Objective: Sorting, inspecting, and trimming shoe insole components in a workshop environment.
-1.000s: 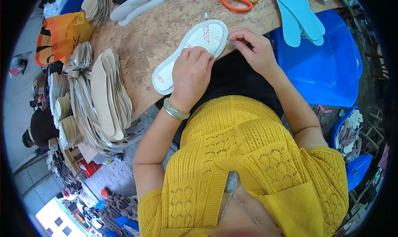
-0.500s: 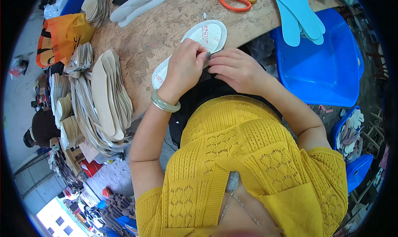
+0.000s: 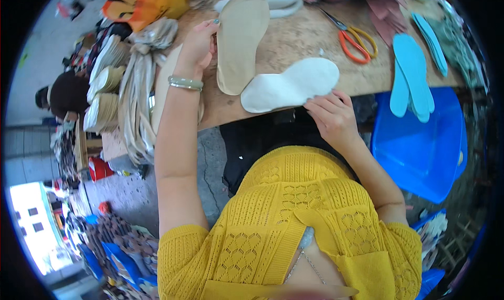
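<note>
A beige shoe insole (image 3: 242, 40) stands lifted and tilted over the table in my left hand (image 3: 198, 45), which pinches its left edge; a bangle circles that wrist. Nearer the table's front edge lies a white insole (image 3: 294, 85), its plain face up. My right hand (image 3: 334, 119) grips the near edge of this white insole at its right part, with the fingers bent over it. Left of the beige insole, partly behind my left forearm, rests a stack of beige insoles (image 3: 169, 79).
Orange-handled scissors (image 3: 354, 45) lie at the right of the wooden table (image 3: 220, 111). Light-blue insoles (image 3: 412, 74) overhang a blue tub (image 3: 415, 142). Bundled insoles (image 3: 137, 106) and an orange bag (image 3: 144, 6) fill the left side. Pinkish fabric (image 3: 380, 6) lies at the back.
My hands have parted from the white insole's edge. It now shows its plain face instead of the printed one. My left hand has taken up a beige insole. The view has shifted.
</note>
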The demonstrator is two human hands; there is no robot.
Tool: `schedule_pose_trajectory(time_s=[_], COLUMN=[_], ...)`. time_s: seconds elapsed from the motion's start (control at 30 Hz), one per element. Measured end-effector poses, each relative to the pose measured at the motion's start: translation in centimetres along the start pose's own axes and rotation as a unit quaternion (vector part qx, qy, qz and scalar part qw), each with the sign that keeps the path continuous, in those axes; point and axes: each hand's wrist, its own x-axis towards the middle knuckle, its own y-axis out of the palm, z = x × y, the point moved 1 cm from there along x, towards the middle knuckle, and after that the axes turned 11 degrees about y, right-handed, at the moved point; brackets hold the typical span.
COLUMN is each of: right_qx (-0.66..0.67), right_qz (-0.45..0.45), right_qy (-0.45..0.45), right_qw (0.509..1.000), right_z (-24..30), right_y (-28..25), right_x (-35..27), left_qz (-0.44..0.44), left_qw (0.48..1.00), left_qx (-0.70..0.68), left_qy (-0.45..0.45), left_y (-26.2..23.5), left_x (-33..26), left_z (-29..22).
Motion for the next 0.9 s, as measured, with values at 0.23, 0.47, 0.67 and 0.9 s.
schedule_pose_trajectory(time_s=[0.23,0.47,0.67,0.9], right_qx=[-0.010,0.014,0.552,0.494], right_qz=[0.020,0.087,0.086,0.220], right_qy=[0.013,0.057,0.300,0.334], right_qw=[1.000,0.994,0.773,0.772], right_z=[-0.1,-1.0,2.3,4.7], right_y=[-0.3,-0.9,0.8,4.9], right_x=[0.2,2.2,12.7,8.8], left_qz=[-0.187,-0.242,-0.199,-0.189], left_qw=[0.982,0.959,0.974,0.971], left_qx=[-0.003,0.094,0.047,0.009], left_qy=[0.021,0.113,0.101,0.144], left_y=[2.0,1.7,11.1,12.2], left_x=[-4.0,-7.5,-10.4,-7.9], left_z=[-4.6,-6.6,-5.4,-4.8])
